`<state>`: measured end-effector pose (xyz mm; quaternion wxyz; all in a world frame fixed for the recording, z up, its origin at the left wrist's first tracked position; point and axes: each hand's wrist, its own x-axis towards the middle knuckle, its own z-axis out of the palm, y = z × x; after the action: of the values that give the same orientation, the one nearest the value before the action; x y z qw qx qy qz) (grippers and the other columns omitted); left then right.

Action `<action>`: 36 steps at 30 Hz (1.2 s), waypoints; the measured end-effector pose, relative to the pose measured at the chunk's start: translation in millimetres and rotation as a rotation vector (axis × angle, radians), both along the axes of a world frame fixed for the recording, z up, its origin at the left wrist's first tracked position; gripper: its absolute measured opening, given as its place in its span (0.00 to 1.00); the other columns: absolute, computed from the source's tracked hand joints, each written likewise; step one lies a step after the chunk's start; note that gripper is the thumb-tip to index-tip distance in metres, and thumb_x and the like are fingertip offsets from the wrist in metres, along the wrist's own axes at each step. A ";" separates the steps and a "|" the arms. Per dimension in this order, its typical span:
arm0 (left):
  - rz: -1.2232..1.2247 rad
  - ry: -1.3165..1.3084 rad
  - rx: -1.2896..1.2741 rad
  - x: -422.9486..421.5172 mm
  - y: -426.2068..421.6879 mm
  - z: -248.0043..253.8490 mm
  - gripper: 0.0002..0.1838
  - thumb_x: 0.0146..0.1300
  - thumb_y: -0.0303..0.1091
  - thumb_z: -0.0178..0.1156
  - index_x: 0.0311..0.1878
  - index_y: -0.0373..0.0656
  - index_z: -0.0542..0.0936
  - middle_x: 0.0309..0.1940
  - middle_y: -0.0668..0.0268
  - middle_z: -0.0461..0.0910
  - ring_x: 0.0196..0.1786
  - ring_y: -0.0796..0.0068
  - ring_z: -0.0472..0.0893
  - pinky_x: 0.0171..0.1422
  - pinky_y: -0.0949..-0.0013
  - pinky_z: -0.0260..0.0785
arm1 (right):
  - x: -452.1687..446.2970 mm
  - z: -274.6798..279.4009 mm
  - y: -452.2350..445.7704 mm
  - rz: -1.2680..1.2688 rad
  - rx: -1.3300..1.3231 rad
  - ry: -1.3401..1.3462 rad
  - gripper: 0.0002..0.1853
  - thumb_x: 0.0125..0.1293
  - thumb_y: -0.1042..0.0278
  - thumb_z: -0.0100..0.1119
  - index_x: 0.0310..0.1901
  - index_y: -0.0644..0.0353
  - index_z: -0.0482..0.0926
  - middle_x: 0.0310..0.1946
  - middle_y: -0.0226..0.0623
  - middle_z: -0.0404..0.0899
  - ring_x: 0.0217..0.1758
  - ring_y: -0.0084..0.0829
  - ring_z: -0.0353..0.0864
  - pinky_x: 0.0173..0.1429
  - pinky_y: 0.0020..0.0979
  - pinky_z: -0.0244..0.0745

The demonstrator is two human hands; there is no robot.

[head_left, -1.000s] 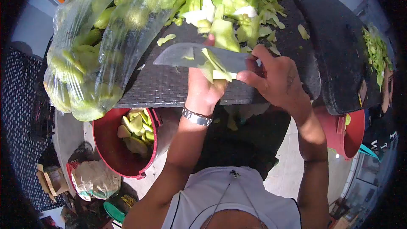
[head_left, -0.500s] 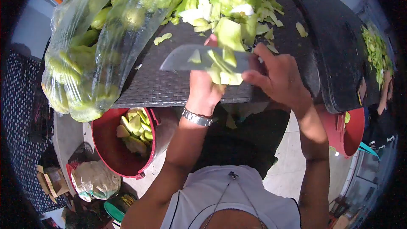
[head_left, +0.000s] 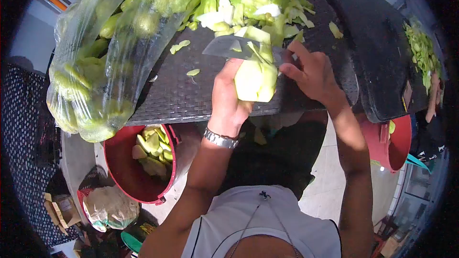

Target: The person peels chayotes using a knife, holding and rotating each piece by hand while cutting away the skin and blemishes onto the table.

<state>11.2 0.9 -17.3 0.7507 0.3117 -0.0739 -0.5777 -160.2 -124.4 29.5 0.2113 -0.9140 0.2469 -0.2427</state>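
Note:
A pale green peeled vegetable (head_left: 256,82) is held in my left hand (head_left: 226,91), which wears a metal watch at the wrist. My right hand (head_left: 311,72) grips the handle of a wide knife (head_left: 224,48). The blade points left and lies across the top of the vegetable, with thin green strips stuck to it. Just beyond the knife a heap of green and white peelings (head_left: 258,0) covers part of the dark woven table (head_left: 177,86). A clear plastic bag (head_left: 95,67) full of whole green vegetables rests at the table's left.
Below the table's left edge is a red bucket (head_left: 125,181) with cut green pieces inside. Another red bucket (head_left: 399,145) stands at the right. A black chair back (head_left: 373,43) rises beside the table, with more peelings (head_left: 420,57) beyond it, near another person's hand (head_left: 434,96).
The vegetable has turned upright and shows more fully in my left hand. The knife has moved up and right, over its top. A small peel now lies on the table left of my hand.

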 end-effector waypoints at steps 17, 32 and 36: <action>-0.002 0.122 -0.109 7.0 -9.4 23.4 0.29 0.75 0.61 0.54 0.63 0.47 0.78 0.53 0.57 0.85 0.52 0.55 0.86 0.59 0.43 0.80 | 6.1 7.6 -12.3 -0.181 0.342 -0.022 0.34 0.72 0.31 0.55 0.51 0.62 0.80 0.31 0.53 0.82 0.37 0.53 0.87 0.43 0.52 0.78; 0.143 0.196 -0.195 -10.1 -9.7 12.3 0.22 0.72 0.45 0.58 0.61 0.41 0.77 0.49 0.59 0.85 0.48 0.63 0.87 0.55 0.57 0.82 | 0.5 9.0 31.6 -0.042 -0.040 0.025 0.35 0.61 0.26 0.65 0.39 0.58 0.74 0.20 0.35 0.80 0.24 0.46 0.86 0.28 0.44 0.79; 0.055 0.168 -0.193 -7.0 -6.6 11.5 0.21 0.74 0.43 0.59 0.62 0.41 0.77 0.51 0.60 0.85 0.50 0.65 0.87 0.56 0.59 0.82 | -1.3 12.6 33.7 -0.018 0.052 0.006 0.29 0.64 0.36 0.68 0.41 0.59 0.74 0.19 0.36 0.77 0.23 0.43 0.84 0.29 0.39 0.75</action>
<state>4.2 -5.7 -5.8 0.7963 0.1904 -0.0576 -0.5713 -161.6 -90.7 42.2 0.2319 -0.9067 0.2619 -0.2355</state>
